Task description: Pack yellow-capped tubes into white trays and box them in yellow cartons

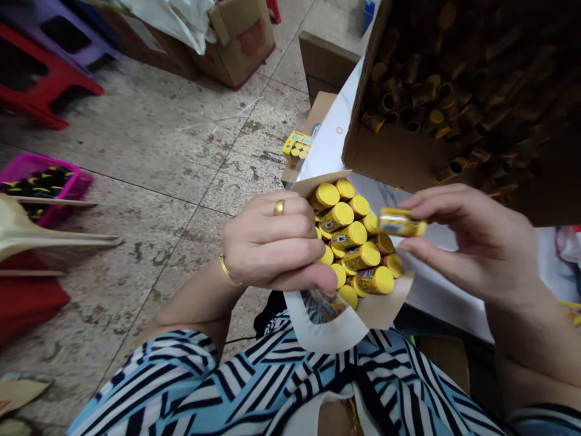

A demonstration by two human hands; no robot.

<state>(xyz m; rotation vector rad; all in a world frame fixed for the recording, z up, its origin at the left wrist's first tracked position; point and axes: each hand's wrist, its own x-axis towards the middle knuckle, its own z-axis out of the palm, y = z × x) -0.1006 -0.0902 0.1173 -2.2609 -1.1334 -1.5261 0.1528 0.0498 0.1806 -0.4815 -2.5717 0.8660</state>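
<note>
I note the speckled floor (218, 163) as the largest surface, spreading left of the small box, my point of reference. A red stool (45, 79) stands well beyond and left of the small box. Beyond it to the right, a large carton (385, 158) presents its wide mouth, with loose tubs (424, 92) heaped inside; several show dark, hollow ends. The white table (333, 142) extends beyond and to the right of the reference. A pink basket (79, 188) is well to its left.

The small box (400, 290) itself sits close before the wearer's body, a white flap (331, 339) folded out on its near side. The left hand (276, 242) grips its left side, fingers curled, thumb across the nearest caps. Inside, yellow-capped tubs (361, 257) stand close together, leaning slightly. The right hand (476, 236) pinches a single tub (399, 223) between thumb and fingers, lying nearly level just above the small box's right side; blur prevents me confirming which end bears the cap.

In my judgement, the step in hand is filling the small box, well advanced. The next move calls for turning the pinched tub to match its neighbours and finding a gap, while the left hand steadies the wall. I cannot verify any free space.
</note>
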